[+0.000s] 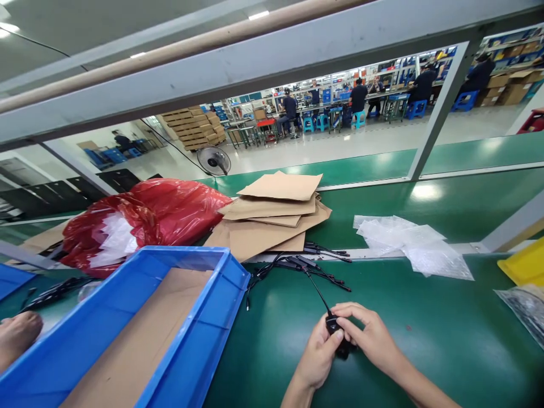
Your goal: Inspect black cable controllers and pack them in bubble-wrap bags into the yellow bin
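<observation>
Head view: gripping small blk device (332,324) w/ both hands, over nr side of green bench (272,362); can't tell if touching it. Grasping lower L side w/ left hand (315,349), thumb on its front; pinching upper R side w/ right hand (373,334). Thin blk cable (317,290) at device's top, reaching up twd pile of blk cabled units (297,262). To L: big blue bin (212,323), w/ brown cardboard (140,334) along its floor. Behind bin: shiny red bag (178,204), open, w/ white sheets (115,241) inside. Past cabled units: stack of brown sheets (276,209). Farther R: clear plastic bags (408,238), then yellow tray (525,263), part cut off. Far L, past bin: co-worker's hand (20,335), fingers curled; can't tell if holding anything.
</observation>
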Motion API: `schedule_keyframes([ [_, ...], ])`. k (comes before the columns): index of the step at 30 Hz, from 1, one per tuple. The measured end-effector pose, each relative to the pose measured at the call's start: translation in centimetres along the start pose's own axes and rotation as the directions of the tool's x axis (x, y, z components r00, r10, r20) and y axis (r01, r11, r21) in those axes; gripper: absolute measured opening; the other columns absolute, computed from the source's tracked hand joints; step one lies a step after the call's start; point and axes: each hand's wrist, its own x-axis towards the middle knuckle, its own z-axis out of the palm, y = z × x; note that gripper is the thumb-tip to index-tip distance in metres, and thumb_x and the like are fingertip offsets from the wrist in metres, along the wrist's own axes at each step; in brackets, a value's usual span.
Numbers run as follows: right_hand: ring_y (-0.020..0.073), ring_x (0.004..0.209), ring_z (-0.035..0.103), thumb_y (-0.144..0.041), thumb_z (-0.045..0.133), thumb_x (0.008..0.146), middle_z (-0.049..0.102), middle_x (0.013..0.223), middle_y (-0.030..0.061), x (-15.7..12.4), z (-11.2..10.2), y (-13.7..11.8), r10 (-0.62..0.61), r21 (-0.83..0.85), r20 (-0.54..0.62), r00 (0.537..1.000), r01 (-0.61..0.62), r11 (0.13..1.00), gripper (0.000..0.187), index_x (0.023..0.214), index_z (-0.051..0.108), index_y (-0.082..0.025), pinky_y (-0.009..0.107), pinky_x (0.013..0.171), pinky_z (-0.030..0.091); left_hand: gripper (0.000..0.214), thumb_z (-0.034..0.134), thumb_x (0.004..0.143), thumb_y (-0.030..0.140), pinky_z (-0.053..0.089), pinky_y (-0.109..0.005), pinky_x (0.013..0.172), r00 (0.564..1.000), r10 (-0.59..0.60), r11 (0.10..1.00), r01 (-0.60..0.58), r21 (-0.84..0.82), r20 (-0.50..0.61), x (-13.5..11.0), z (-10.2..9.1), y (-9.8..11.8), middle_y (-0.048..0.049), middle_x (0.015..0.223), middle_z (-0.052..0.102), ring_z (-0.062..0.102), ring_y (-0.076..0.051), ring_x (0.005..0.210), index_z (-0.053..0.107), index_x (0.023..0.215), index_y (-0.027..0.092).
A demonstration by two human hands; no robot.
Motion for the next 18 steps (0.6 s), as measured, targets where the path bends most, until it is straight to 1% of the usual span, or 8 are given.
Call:
schedule_keyframes([
  [4, 0.026, 0.097, 0.063, -0.041, 0.051, 0.09, 0.068, 0.103, 0.01, -0.7, 0.1, 0.6, -0.005, -0.01, -0.027, 1.0, 0.005, 1.0, 0.029, 0.083, 0.072, -0.021, 0.038, 0.086, 0.052, 0.042, 0.067, 0.081, 0.036, 0.039, -0.03, 0.083, 0.998, -0.005, 0.999, 0.002, 0.044, 0.067, 0.1, -0.3, 0.1, -0.0035, 0.082, 0.056, 0.052, -0.015, 0.081, 0.056, 0.115, 0.014],
  [6, 0.0256, 0.1, 0.062, -0.041, 0.052, 0.091, 0.068, 0.101, 0.0094, -0.9, 0.1, 1.1, -0.028, -0.029, -0.035, 0.999, 0.027, 0.999, 0.029, 0.083, 0.072, -0.022, 0.037, 0.088, 0.05, 0.039, 0.066, 0.081, 0.036, 0.039, -0.03, 0.083, 0.995, -0.003, 0.997, -0.005, 0.079, 0.1, 0.2, -0.3, 0.3, -0.0039, 0.083, 0.056, 0.053, -0.016, 0.081, 0.057, 0.111, 0.013],
  [10, 0.0252, 0.098, 0.063, -0.039, 0.048, 0.093, 0.068, 0.102, 0.0092, -0.9, -0.2, 1.4, -0.018, -0.044, 0.016, 1.0, 0.019, 0.999, 0.03, 0.086, 0.071, -0.022, 0.031, 0.068, 0.056, 0.032, 0.066, 0.081, 0.039, 0.041, -0.029, 0.078, 0.991, -0.02, 0.993, 0.004, 0.12, 0.13, 0.3, -0.3, 0.7, -0.0029, 0.078, 0.055, 0.054, -0.016, 0.078, 0.058, 0.098, 0.013],
  [11, 0.0251, 0.097, 0.063, -0.038, 0.048, 0.093, 0.068, 0.1, 0.009, -0.7, -0.5, 1.3, -0.03, -0.067, 0.02, 0.999, 0.032, 0.997, 0.029, 0.086, 0.071, -0.022, 0.031, 0.067, 0.057, 0.031, 0.066, 0.081, 0.04, 0.041, -0.029, 0.077, 0.991, -0.036, 0.991, 0.019, 0.129, 0.127, 0.4, -0.2, 0.7, -0.0025, 0.077, 0.055, 0.055, -0.016, 0.077, 0.057, 0.095, 0.013],
  [12, 0.0249, 0.096, 0.064, -0.036, 0.048, 0.093, 0.069, 0.099, 0.0087, -0.5, -0.8, 1.1, -0.062, -0.109, 0.002, 0.998, 0.062, 0.992, 0.027, 0.088, 0.071, -0.022, 0.032, 0.07, 0.057, 0.031, 0.066, 0.08, 0.041, 0.042, -0.029, 0.076, 0.991, -0.059, 0.989, 0.041, 0.144, 0.121, 0.3, -0.2, 0.7, -0.0023, 0.075, 0.055, 0.055, -0.016, 0.075, 0.056, 0.092, 0.014],
  [14, 0.025, 0.102, 0.061, -0.032, 0.049, 0.093, 0.068, 0.104, 0.0087, 0.2, -1.9, 0.7, -0.181, -0.252, -0.075, 0.981, 0.157, 0.955, 0.022, 0.098, 0.069, -0.022, 0.039, 0.086, 0.053, 0.031, 0.067, 0.079, 0.042, 0.042, -0.028, 0.073, 0.988, -0.115, 0.976, 0.093, 0.196, 0.106, 0.3, -0.1, 0.7, -0.0017, 0.072, 0.056, 0.056, -0.015, 0.071, 0.054, 0.087, 0.014],
  [16, 0.0253, 0.114, 0.054, -0.027, 0.048, 0.094, 0.059, 0.122, 0.0102, 1.0, -3.3, 0.0, -0.321, -0.425, -0.131, 0.938, 0.239, 0.873, 0.027, 0.117, 0.061, -0.022, 0.044, 0.097, 0.046, 0.031, 0.068, 0.078, 0.042, 0.041, -0.027, 0.071, 0.978, -0.175, 0.955, 0.14, 0.26, 0.115, 0.1, 0.1, 0.7, -0.0012, 0.069, 0.056, 0.056, -0.015, 0.069, 0.054, 0.084, 0.014],
  [18, 0.0257, 0.127, 0.042, -0.022, 0.044, 0.095, 0.044, 0.139, 0.0104, 1.7, -4.7, -0.6, -0.436, -0.564, -0.084, 0.896, 0.318, 0.762, 0.037, 0.131, 0.051, -0.022, 0.047, 0.103, 0.04, 0.031, 0.067, 0.078, 0.042, 0.04, -0.027, 0.07, 0.961, -0.226, 0.934, 0.168, 0.315, 0.159, 0.0, 0.3, 0.8, -0.0016, 0.068, 0.057, 0.056, -0.015, 0.069, 0.054, 0.082, 0.014],
])
